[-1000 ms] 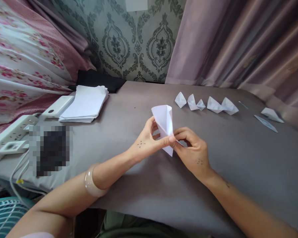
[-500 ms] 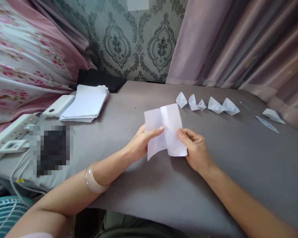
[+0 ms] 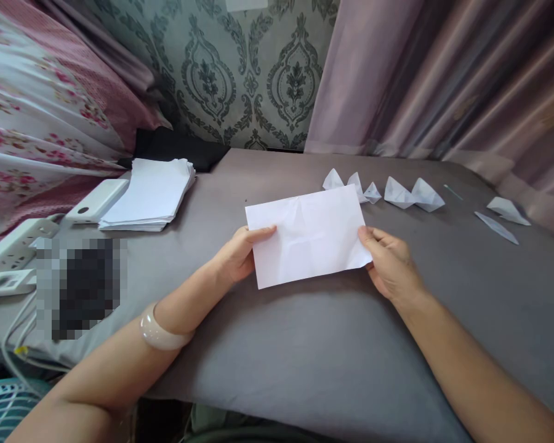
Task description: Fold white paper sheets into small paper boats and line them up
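Note:
Both hands hold a white sheet of paper (image 3: 309,237) above the grey cloth-covered table. It is spread out wide, slightly tilted, with faint creases near its middle. My left hand (image 3: 242,251) grips the left edge, thumb on top and fingers hidden behind. At the right edge, my right hand (image 3: 388,258) pinches the paper between thumb and fingers. Just behind the sheet stand folded paper shapes (image 3: 333,179), partly covered by its upper edge. More folded paper pieces (image 3: 399,194) sit to the right of these.
A stack of white paper (image 3: 148,191) lies at the left beside a white box (image 3: 96,200). Nearer are a power strip (image 3: 18,246) with cables and a blurred-out dark object (image 3: 87,286). Far right lie a flat folded paper piece (image 3: 496,227) and a thin stick (image 3: 453,192).
The paper, earlier bent along a vertical fold between my hands, is now opened out flatter and wider. My hands have moved apart, the left one leftward and the right one rightward.

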Motion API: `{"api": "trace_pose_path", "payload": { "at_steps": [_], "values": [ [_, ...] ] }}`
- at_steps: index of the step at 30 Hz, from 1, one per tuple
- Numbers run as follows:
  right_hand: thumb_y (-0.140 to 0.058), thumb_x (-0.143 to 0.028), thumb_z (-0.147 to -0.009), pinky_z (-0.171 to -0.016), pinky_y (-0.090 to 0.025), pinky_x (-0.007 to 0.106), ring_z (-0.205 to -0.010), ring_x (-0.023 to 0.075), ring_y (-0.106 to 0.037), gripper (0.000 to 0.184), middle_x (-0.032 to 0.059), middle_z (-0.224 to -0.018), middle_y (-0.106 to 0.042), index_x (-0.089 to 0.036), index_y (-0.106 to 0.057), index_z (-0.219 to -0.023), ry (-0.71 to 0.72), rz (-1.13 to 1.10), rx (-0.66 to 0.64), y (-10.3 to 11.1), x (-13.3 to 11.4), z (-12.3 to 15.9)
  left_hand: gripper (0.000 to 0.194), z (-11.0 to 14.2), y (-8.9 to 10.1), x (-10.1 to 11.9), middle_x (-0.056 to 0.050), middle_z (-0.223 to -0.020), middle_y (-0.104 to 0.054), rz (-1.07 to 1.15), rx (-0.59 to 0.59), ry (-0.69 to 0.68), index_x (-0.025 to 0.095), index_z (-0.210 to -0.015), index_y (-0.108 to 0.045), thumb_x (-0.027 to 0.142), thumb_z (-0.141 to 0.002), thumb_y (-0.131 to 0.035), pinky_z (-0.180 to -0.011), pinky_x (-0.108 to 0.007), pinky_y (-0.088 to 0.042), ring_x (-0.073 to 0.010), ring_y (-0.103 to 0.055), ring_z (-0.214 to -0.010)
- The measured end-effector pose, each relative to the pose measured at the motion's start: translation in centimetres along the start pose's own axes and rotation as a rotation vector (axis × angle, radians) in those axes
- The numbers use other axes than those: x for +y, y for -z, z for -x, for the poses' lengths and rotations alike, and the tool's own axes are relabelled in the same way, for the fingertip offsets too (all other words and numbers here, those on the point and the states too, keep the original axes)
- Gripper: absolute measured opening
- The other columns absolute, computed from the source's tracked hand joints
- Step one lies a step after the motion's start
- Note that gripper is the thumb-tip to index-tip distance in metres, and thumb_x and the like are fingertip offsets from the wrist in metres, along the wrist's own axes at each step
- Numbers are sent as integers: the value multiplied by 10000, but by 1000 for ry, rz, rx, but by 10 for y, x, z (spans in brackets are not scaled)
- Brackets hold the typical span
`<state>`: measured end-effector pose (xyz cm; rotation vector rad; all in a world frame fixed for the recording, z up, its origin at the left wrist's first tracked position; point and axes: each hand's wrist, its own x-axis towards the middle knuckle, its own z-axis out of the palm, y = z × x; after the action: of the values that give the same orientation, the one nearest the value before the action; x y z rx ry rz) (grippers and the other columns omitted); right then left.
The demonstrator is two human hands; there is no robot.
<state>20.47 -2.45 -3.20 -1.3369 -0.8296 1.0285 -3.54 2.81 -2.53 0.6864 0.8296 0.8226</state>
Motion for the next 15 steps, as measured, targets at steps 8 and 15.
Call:
{"api": "trace_pose_path", "payload": {
  "at_steps": [8,15],
  "values": [
    [-604,-544,-811,-516,-455,264,-573,159,-559,336,-19,-571,-570,-219,-663,-756,229,399,27,10,9,-4,368,-6,8,0,-161,-1035,-720,-3,-17,1,110,-1075,-662,245,-740,-734,-906,-451,-533,-328,-673,-1004],
    [-635,-614,-757,-368,-404,252,-383,125,-489,410,-21,-499,-557,-205,-663,-763,163,509,85,8,-1,1,263,-11,12,-1,-137,-949,-739,23,19,10,121,-962,-691,226,-725,-739,-894,-429,-547,-323,-674,-1006]
  ]
}}
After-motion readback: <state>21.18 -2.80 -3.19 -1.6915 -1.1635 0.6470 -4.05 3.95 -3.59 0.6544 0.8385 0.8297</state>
